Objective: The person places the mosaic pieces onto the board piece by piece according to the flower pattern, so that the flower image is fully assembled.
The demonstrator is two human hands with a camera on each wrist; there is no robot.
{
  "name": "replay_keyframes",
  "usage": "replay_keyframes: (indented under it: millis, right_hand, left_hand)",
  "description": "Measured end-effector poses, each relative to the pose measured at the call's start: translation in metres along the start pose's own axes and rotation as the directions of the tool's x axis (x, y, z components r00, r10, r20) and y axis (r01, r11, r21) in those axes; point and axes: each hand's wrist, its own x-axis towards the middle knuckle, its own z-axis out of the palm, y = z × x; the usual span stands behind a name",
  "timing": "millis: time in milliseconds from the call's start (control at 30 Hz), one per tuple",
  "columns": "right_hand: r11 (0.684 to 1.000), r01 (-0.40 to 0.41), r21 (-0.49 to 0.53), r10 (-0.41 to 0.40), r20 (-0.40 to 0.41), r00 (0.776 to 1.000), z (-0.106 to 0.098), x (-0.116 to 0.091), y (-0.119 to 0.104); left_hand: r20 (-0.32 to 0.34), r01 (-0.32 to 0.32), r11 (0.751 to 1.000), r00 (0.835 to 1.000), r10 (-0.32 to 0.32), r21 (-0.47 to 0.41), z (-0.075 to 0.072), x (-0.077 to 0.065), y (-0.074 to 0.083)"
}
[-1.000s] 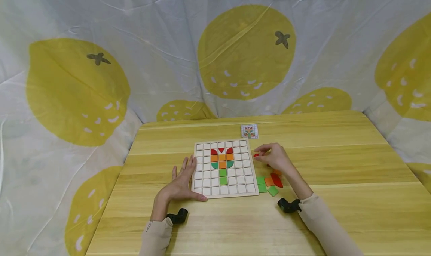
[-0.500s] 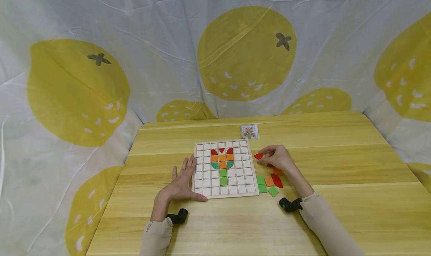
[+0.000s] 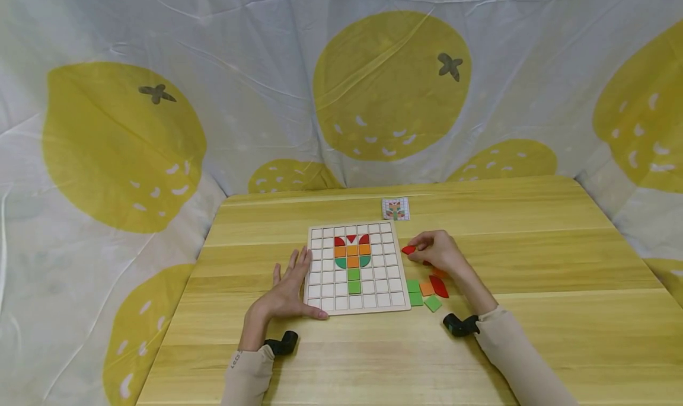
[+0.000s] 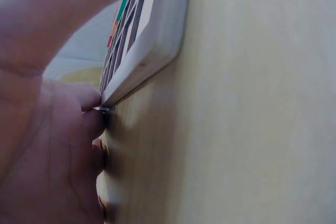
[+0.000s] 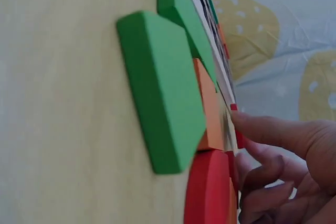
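A square wooden grid board lies on the table, with red, orange, teal and green tiles set in its middle as a tulip shape. My left hand rests against the board's left side, fingers spread, the thumb along the front edge. In the left wrist view, a finger touches the side of the board. Just right of the board, my right hand pinches a small red petal-shaped tile between thumb and fingers. The right wrist view shows the thumb on that tile's edge.
Loose green tiles, an orange square tile and a red leaf-shaped tile lie near the board's front right corner. A small printed pattern card lies behind the board. A lemon-print curtain hangs behind the table.
My right hand has shifted slightly right, and the red tile in its fingertips has turned so more of its face shows. The left hand and board have stayed still.
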Motion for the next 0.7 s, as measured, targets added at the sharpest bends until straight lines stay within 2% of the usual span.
replay_keyframes:
  millis: [367, 533, 700]
  right_hand:
    - [0.999, -0.003, 0.043, 0.002, 0.029, 1.0, -0.005, -0.003, -0.008]
    - [0.996, 0.034, 0.087, -0.043, 0.1, 0.994, 0.005, -0.004, -0.013]
    - [0.993, 0.089, 0.082, -0.101, 0.166, 0.981, 0.022, -0.005, -0.021]
  left_hand:
    - [0.002, 0.009, 1.0, 1.0, -0.009, 0.003, 0.001, 0.001, -0.001]
    - [0.0, 0.006, 1.0, 1.0, -0.006, 0.007, 0.001, 0.0, -0.002]
    - [0.001, 0.003, 1.0, 1.0, -0.003, 0.003, 0.001, 0.0, -0.001]
